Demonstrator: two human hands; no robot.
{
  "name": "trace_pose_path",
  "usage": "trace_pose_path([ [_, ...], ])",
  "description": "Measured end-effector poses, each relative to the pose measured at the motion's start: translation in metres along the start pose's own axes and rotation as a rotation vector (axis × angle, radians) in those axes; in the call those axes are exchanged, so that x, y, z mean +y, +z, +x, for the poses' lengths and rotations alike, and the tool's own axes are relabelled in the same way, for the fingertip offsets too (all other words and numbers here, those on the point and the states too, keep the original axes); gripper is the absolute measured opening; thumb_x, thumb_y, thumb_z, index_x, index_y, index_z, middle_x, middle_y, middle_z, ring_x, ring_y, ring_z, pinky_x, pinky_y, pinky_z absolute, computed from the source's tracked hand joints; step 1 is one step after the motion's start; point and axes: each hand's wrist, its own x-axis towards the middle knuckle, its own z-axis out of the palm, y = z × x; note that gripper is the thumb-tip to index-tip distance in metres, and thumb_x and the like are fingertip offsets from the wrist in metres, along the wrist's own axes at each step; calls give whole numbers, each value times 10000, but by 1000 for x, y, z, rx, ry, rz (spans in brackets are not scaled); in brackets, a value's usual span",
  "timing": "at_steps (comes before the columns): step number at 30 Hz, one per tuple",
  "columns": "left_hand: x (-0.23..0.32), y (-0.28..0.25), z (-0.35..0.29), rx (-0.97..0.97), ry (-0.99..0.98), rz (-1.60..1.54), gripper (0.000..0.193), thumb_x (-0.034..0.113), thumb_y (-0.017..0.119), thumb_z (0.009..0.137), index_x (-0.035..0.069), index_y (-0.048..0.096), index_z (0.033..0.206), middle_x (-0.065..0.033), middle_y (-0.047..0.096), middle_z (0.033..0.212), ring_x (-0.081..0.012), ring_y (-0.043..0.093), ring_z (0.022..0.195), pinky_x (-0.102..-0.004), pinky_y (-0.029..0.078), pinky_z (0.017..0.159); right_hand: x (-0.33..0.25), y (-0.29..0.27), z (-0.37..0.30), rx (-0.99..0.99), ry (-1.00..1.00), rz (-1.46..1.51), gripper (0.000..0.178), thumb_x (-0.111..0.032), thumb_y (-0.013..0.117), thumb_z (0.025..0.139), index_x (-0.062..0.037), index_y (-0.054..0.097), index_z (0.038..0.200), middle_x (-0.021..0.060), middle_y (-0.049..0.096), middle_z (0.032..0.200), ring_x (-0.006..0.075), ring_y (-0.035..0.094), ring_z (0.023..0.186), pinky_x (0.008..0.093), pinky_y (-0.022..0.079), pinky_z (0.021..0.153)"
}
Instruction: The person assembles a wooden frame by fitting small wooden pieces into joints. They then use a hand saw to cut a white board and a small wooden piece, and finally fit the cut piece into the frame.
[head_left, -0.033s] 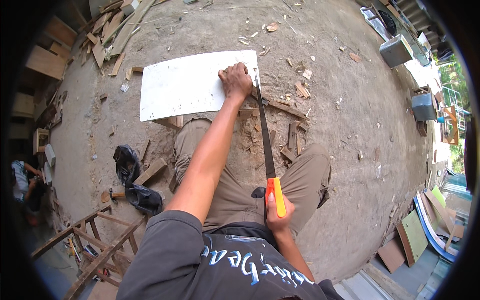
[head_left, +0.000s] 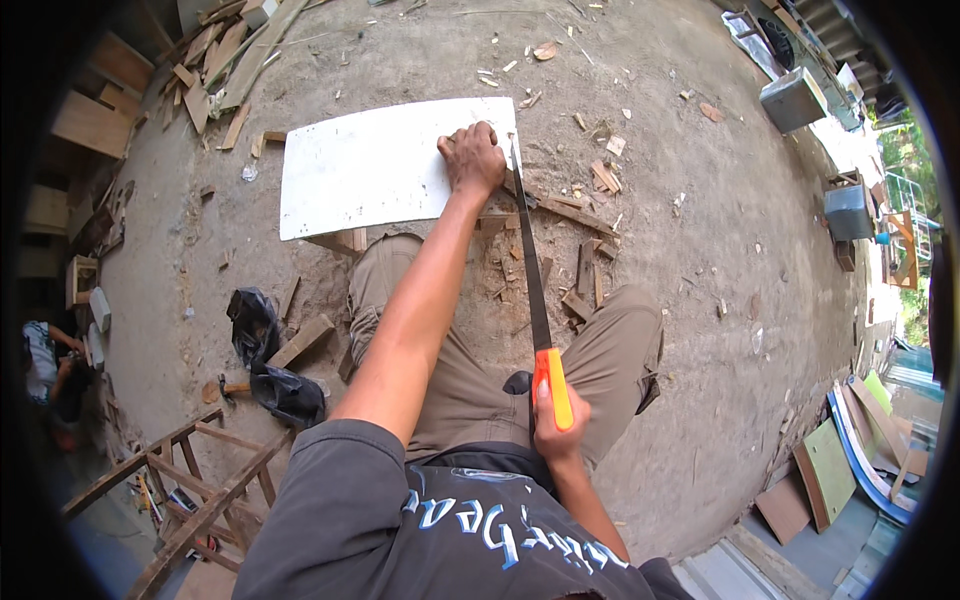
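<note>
A white rectangular board [head_left: 370, 165] lies raised over the dirt ground in front of my knees, propped on wooden pieces. My left hand [head_left: 472, 160] bears down on it near its right end, fingers curled and closed against its face. In my right hand [head_left: 562, 415], close to my lap, is the orange and yellow handle of a handsaw [head_left: 534, 280]. Its dark blade points away from me, and the tip meets the board's right edge, just right of my left hand. The cut itself is too small to make out.
Wood offcuts [head_left: 585, 270] lie between and beyond my legs. On the left are a black plastic bag [head_left: 285, 395], a hammer [head_left: 235, 388] and a wooden frame [head_left: 205, 500]. Scrap boards [head_left: 235, 60] are piled far left. Another person [head_left: 45, 365] sits at the left rim.
The saw and my right hand have shifted slightly forward, away from my body. My left hand and the board look nearly the same.
</note>
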Motion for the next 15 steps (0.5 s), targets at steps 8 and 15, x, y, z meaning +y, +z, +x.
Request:
trace_pose_path([
  [8, -1, -2, 4, -7, -12, 19, 214, 140, 478, 807, 87, 579, 988, -113, 658, 983, -262, 585, 1008, -476, 273, 990, -1, 10, 10, 22, -102, -76, 247, -161, 588, 960, 32, 635, 814, -4, 536, 588, 75, 472, 519, 261, 371, 491],
  [15, -4, 4, 9, -68, 15, 2, 248, 178, 525, 796, 96, 589, 1021, -122, 659, 995, -271, 582, 1061, -505, 251, 1019, 2, 32, 50, 13, -50, 12, 264, -135, 621, 949, -3, 565, 727, 34, 482, 554, 97, 431, 490, 292, 364, 474],
])
